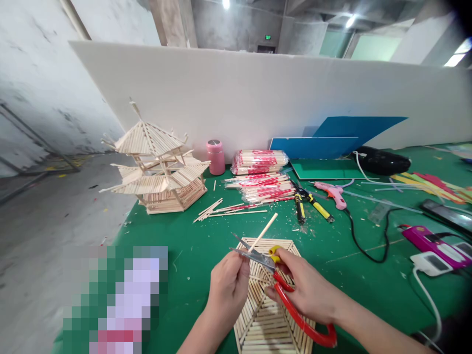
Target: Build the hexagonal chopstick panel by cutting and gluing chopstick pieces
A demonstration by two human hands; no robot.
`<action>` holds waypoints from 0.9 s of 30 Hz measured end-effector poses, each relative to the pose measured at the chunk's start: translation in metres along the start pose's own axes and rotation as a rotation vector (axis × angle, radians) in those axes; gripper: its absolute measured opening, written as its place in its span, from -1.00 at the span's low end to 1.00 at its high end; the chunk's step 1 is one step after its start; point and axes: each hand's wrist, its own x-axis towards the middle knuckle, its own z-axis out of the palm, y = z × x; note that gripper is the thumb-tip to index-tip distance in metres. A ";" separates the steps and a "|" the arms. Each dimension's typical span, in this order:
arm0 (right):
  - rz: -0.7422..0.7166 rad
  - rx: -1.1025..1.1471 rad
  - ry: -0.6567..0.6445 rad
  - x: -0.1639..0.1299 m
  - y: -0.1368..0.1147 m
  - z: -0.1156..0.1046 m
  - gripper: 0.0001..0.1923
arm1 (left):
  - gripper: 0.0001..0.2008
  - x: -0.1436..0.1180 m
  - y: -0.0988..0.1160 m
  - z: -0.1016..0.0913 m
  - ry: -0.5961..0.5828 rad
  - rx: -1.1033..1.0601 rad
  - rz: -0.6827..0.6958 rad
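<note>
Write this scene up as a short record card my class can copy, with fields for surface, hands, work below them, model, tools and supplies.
Surface: green tabletop
Left hand: holds a thin wooden stick
Right hand: grips scissors, blades open around the stick
Below hands: flat panel of sticks
Model: tiered, pagoda-like stick building, at the left
Tools lying by: pliers with yellow-and-black handles; pink glue gun
Supplies: stick bundles in clear wrap, beside a pink bottle

Left grip [229, 280], right grip [308, 285] and both forearms [372, 319] are bare.
</note>
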 end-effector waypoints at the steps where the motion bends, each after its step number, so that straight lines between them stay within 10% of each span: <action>1: -0.001 0.009 -0.007 0.000 0.000 0.001 -0.77 | -0.75 0.000 0.000 0.000 -0.004 -0.008 -0.003; 11: 0.015 -0.084 0.057 0.007 -0.004 0.003 -0.71 | -0.83 -0.003 -0.001 0.007 0.114 0.080 -0.085; 27: 0.001 -0.039 -0.024 0.004 0.004 -0.002 -0.82 | -0.74 0.002 -0.002 -0.002 -0.198 -0.587 -0.494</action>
